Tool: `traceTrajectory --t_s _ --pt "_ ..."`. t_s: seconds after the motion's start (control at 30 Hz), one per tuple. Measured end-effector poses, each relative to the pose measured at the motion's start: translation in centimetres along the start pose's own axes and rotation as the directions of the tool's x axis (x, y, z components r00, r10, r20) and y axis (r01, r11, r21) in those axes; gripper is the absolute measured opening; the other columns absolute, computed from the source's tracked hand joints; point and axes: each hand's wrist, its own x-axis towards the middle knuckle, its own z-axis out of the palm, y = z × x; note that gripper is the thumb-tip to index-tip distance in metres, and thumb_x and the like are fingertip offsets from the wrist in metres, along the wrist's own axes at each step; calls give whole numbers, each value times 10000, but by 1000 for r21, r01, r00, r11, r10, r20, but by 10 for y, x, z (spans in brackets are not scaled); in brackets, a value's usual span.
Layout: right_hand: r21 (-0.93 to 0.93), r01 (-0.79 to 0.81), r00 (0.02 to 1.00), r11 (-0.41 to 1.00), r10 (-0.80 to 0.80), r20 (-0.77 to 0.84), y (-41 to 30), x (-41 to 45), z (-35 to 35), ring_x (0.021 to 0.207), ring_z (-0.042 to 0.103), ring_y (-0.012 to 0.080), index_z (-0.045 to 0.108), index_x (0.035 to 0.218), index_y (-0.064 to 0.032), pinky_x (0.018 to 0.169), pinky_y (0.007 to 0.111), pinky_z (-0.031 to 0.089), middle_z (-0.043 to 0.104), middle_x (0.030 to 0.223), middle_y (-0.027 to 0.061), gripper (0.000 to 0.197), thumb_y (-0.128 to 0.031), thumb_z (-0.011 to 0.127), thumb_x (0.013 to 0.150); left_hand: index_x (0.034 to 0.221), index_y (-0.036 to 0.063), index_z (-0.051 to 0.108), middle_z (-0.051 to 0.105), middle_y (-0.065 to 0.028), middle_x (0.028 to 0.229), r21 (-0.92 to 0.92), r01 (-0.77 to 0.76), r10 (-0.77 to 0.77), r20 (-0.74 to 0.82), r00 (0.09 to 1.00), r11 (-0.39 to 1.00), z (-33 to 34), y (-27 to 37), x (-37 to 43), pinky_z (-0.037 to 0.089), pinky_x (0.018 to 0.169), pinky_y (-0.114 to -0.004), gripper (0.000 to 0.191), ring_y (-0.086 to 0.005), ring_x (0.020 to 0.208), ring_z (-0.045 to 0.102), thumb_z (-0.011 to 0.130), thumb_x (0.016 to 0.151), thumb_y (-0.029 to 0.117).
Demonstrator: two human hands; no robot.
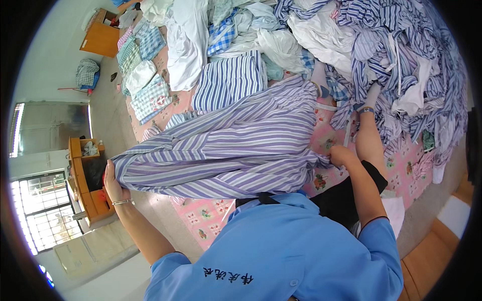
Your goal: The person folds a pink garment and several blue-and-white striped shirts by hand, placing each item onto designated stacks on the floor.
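A pair of purple-and-white striped trousers (233,150) with a gathered waist is stretched sideways in front of me. My left hand (115,182), with a bracelet at the wrist, holds the far end of the trousers at the left. At the right, my right hand (340,156) is closed on a bunched edge near the waist. Just beyond the trousers lies a folded blue-and-white striped cloth (229,81). A white tie strap (348,131) runs beside my right hand.
A large heap of striped clothes (406,67) and white cloths (320,37) spreads ahead and right. Folded checked garments (150,99) lie at the left of the pink patterned mat (203,222). A wooden desk (88,188) stands at the left. My legs extend beside the heap.
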Motion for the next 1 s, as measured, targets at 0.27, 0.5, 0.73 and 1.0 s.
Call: traceTrajectory --t_s 0.27,0.5,0.73,1.0 --pt "-90 -69 959 994 91 270 -23 27 77 876 610 326 641 987 -94 750 423 478 641 927 147 317 -94 554 682 984 19 590 628 -94 978 -50 72 -69 64 996 996 -4 17 -9 487 785 -334 284 -211 883 610 528 894 281" --pt "123 -101 970 987 125 -208 -20 50 55 995 565 300 608 1092 -154 817 392 463 534 1172 151 385 -50 526 730 1018 15 579 619 -96 998 10 97 -97 17 995 995 -10 14 5 477 799 -346 335 -220 901 604 549 878 318" --pt "326 -94 884 941 229 -407 -59 77 105 1050 492 384 504 1209 -224 827 428 458 446 1154 187 429 -95 474 802 1047 4 564 618 -111 1014 90 113 -117 46 992 990 12 27 -13 462 824 -348 387 -233 920 599 535 879 351" --pt "532 -217 811 819 455 -368 -60 97 102 905 571 400 484 1205 -182 775 453 478 330 1294 218 383 -100 420 837 1133 6 535 587 -111 1124 102 134 -146 123 982 986 20 39 -14 433 903 -363 407 -245 1024 565 490 903 339"
